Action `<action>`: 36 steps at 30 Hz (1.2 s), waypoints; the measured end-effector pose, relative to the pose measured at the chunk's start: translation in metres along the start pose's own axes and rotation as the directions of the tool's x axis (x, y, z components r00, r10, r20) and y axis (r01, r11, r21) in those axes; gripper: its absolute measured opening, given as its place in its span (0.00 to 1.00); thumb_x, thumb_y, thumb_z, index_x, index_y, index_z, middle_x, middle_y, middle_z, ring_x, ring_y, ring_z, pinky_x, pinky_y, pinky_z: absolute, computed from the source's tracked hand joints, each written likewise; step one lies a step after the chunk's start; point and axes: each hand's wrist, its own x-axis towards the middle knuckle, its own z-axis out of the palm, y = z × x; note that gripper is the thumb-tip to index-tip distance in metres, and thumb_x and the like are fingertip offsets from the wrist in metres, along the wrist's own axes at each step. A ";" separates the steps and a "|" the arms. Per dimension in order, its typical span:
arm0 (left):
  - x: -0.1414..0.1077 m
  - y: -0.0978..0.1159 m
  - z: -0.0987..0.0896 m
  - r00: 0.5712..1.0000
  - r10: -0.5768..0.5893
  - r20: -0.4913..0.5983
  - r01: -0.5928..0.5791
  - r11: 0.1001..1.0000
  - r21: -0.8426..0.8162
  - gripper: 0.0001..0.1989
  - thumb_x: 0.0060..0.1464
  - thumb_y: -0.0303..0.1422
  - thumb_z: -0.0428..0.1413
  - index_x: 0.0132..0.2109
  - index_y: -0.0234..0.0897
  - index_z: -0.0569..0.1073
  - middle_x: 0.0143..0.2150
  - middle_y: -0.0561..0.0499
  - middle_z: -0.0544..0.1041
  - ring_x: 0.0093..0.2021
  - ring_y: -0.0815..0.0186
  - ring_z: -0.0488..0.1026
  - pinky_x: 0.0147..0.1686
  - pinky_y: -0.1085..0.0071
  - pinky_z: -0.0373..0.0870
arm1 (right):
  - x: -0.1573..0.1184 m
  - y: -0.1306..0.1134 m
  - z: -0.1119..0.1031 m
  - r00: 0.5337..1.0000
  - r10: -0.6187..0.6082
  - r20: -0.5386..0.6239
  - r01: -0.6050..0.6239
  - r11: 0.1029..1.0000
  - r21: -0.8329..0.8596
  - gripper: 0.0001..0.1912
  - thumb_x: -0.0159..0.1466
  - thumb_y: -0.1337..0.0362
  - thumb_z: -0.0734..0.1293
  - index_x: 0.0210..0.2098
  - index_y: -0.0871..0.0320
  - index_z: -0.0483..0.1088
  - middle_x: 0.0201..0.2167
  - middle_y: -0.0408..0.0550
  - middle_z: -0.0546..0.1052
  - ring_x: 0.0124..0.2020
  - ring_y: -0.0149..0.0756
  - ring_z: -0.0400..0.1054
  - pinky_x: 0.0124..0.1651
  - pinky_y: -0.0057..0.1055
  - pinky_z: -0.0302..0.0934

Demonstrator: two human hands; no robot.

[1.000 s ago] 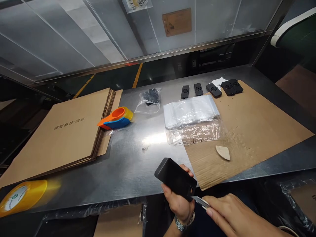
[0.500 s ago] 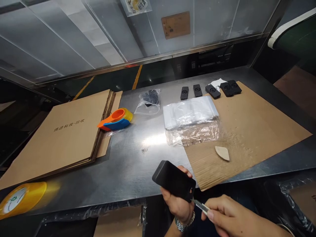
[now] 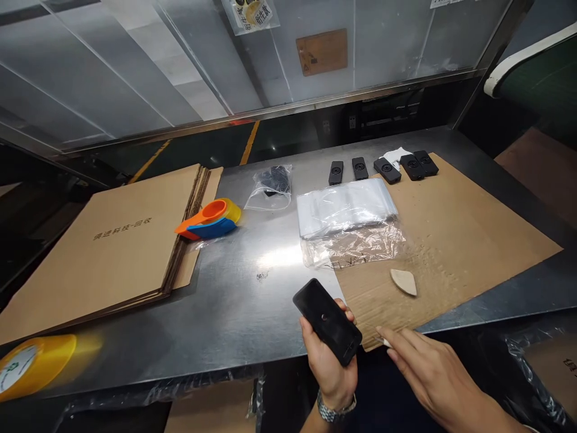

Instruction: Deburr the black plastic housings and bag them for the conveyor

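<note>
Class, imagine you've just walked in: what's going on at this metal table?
A person's left hand holds a black case over the near edge of the table. The right hand, apart from the case, pinches a small white item, mostly hidden. Beyond them lie clear plastic bags, with five smaller black units farther back. An orange-and-blue tape dispenser sits by the cardboard stack on the left.

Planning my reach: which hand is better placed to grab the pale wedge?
Probably the right hand: it's nearer the pale wedge, though pinching a small white object; the left hand holds the black device.
</note>
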 end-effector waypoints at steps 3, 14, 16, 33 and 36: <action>0.000 0.000 0.001 1.000 -0.009 -0.010 0.009 1.000 0.006 0.22 0.53 0.48 0.48 0.34 0.33 0.75 0.30 0.47 0.72 0.27 0.67 0.69 0.24 0.76 0.68 | -0.001 -0.001 0.001 0.996 -0.070 -0.046 0.060 0.979 -0.194 0.17 0.68 0.64 0.51 0.51 0.58 0.65 0.27 0.46 0.70 0.27 0.33 0.68 0.28 0.28 0.61; -0.003 0.000 0.003 1.000 -0.012 0.012 0.012 0.999 0.035 0.23 0.48 0.51 0.52 0.34 0.33 0.75 0.29 0.47 0.72 0.27 0.67 0.69 0.21 0.77 0.67 | -0.001 -0.003 -0.001 0.989 -0.144 -0.037 0.124 0.938 -0.324 0.17 0.68 0.65 0.51 0.50 0.59 0.67 0.24 0.45 0.68 0.24 0.32 0.65 0.26 0.27 0.55; -0.003 -0.001 0.003 1.000 -0.009 0.012 0.008 0.999 0.038 0.23 0.48 0.51 0.52 0.34 0.33 0.75 0.29 0.47 0.72 0.27 0.67 0.69 0.21 0.77 0.66 | -0.001 -0.003 -0.001 0.988 -0.150 -0.038 0.129 0.935 -0.331 0.18 0.68 0.65 0.51 0.50 0.59 0.67 0.24 0.45 0.68 0.24 0.32 0.65 0.26 0.27 0.55; -0.004 -0.003 0.001 0.999 0.023 0.031 -0.026 0.994 0.103 0.24 0.47 0.53 0.53 0.33 0.34 0.75 0.29 0.47 0.73 0.26 0.68 0.69 0.23 0.76 0.67 | -0.002 -0.002 0.005 0.981 -0.162 -0.103 0.110 0.915 -0.388 0.19 0.69 0.66 0.50 0.47 0.59 0.69 0.22 0.45 0.68 0.22 0.32 0.64 0.26 0.29 0.53; -0.004 -0.003 0.001 0.999 0.020 0.031 -0.023 0.993 0.118 0.24 0.48 0.52 0.52 0.33 0.33 0.75 0.29 0.48 0.73 0.26 0.68 0.69 0.23 0.76 0.67 | -0.001 -0.001 0.004 0.978 -0.171 -0.117 0.113 0.913 -0.393 0.18 0.68 0.66 0.50 0.47 0.59 0.69 0.22 0.45 0.68 0.22 0.32 0.64 0.26 0.29 0.54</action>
